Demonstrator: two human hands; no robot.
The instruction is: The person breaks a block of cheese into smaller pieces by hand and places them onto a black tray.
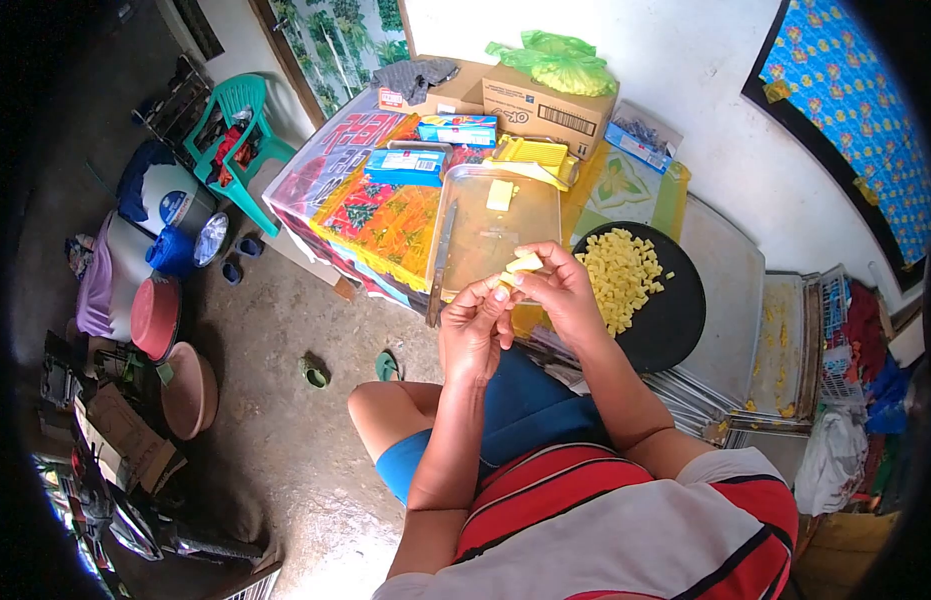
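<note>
Both hands are raised close together over the near edge of a clear plastic board or lid (485, 262). My right hand (560, 290) pinches a pale yellow piece (525, 263) between thumb and fingers. My left hand (475, 325) is closed on another small yellow piece (508, 281), just touching or beside the first. A yellow block (500, 195) lies on the far part of the board. Along the board's left side rests a long knife (444, 245). To the right, a round black tray (680, 318) holds a heap of small yellow cubes (620, 275).
Blue boxes (405, 167), a yellow slotted rack (533, 155) and a cardboard box (547, 108) with a green bag (555, 62) stand behind the board. Metal trays (720, 270) are at the right. A green chair (240, 130) and basins (188, 390) stand at the left.
</note>
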